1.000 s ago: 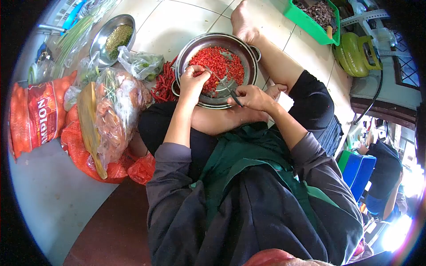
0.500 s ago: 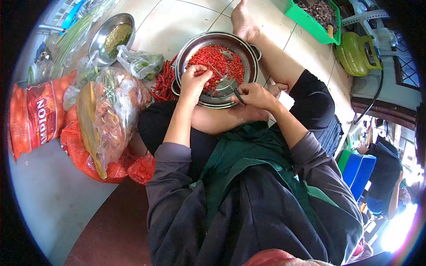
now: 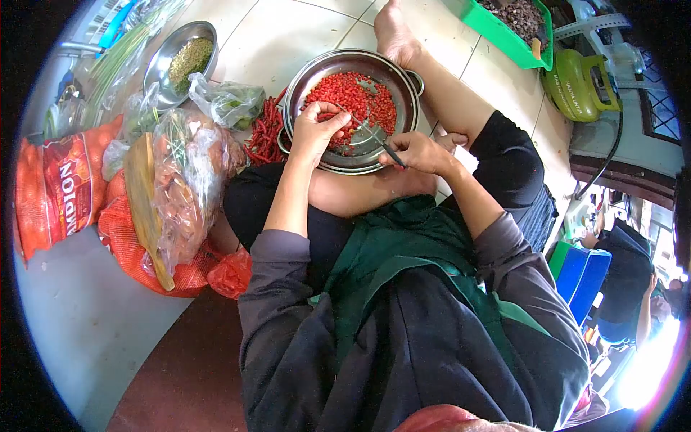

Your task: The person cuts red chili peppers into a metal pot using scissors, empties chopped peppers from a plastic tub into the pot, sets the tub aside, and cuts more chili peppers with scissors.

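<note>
A two-handled metal pot (image 3: 408,108) stands on the floor against my crossed legs, with chopped red chillies (image 3: 353,88) over its bottom. Above the pot's left side, my left hand (image 3: 315,134) is closed in a pinch on a red chilli (image 3: 330,116), mostly covered by the fingers. My right hand (image 3: 421,153) grips the dark handle of a small knife (image 3: 372,132) at the pot's lower right. Its thin blade points up and left, with the tip close to my left fingers. Whole red chillies (image 3: 267,137) lie in a pile just left of the pot.
Left of me are a clear bag of reddish-brown produce (image 3: 188,194), a wooden board (image 3: 144,205) and a red net sack (image 3: 90,169). A metal bowl (image 3: 164,59) stands beyond. Upper right are a green crate (image 3: 504,36) and gas cylinder (image 3: 568,86). Another person (image 3: 625,277) is far right.
My right hand and the knife have shifted slightly, and the blade now lies nearer my left fingers. My left hand stays nearly in place.
</note>
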### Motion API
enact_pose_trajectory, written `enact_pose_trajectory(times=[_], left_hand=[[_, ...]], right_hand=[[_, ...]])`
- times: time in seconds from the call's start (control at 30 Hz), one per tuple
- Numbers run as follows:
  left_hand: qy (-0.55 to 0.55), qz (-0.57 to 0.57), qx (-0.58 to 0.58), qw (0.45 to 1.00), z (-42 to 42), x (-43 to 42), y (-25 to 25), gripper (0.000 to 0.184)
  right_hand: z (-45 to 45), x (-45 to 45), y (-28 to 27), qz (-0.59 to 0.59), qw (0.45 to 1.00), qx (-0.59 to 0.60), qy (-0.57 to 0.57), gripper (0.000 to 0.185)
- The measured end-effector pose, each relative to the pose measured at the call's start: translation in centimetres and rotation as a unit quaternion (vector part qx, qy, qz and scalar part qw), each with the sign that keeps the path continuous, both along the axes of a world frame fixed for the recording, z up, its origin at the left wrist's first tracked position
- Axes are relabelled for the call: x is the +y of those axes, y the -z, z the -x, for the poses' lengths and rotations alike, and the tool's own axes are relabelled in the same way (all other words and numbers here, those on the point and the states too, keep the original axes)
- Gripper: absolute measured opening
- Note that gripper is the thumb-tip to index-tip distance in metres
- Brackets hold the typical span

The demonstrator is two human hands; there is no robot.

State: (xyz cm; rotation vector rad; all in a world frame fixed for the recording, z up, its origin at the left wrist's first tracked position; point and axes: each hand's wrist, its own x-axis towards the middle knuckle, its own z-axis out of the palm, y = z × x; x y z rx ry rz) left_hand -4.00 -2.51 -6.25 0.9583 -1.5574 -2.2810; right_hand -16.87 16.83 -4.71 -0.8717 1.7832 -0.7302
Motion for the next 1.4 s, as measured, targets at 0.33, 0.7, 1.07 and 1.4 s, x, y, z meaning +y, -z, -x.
enact_pose_trajectory(times=[0.33, 0.7, 1.07, 1.4], left_hand=[[0.035, -0.036, -0.056, 0.997, -0.4, -0.3, 0.1, 0.018], [-0.004, -0.03, -0.055, 0.998, -0.3, -0.3, 0.6, 0.015], [0.007, -0.039, -0.072, 0.997, -0.2, -0.1, 0.4, 0.017], [0.0, -0.035, -0.074, 0.997, -0.1, 0.1, 0.3, 0.016]], right_hand=[[0.2, 0.4, 0.7, 0.013, 0.999, 0.029, 0.039, 0.052], [-0.1, 0.2, 1.0, -0.015, 0.999, -0.025, 0.022, 0.046], [-0.3, 0.2, 2.2, 0.002, 1.0, 0.016, 0.026, 0.056], [-1.0, -1.0, 0.3, -0.025, 1.0, 0.003, 0.01, 0.046]])
